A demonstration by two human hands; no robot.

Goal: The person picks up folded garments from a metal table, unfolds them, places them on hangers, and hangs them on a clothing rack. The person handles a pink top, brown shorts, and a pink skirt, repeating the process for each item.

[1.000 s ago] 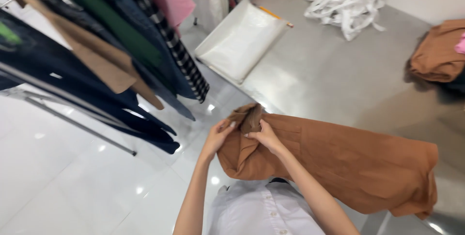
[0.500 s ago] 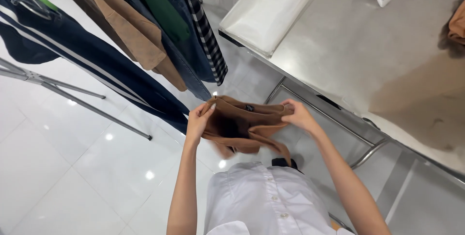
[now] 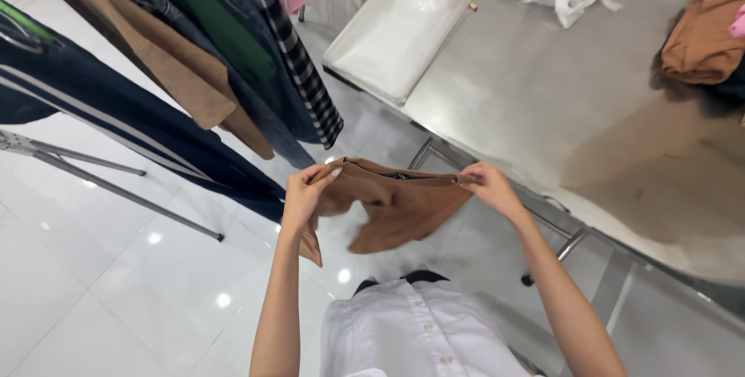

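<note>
L hand (image 3: 304, 191) and R hand (image 3: 489, 187) both pinched shut on the top edge of the brown garment (image 3: 396, 206), stretched taut between them, rest hanging over the floor just off the table (image 3: 512, 90). Looks mid-fold/shake-out. Next prob needs even grip, edge kept level.

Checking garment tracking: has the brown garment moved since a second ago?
Yes. The brown garment, then draped on the steel table, is now off its edge, held over the floor by left hand and right hand.
</note>
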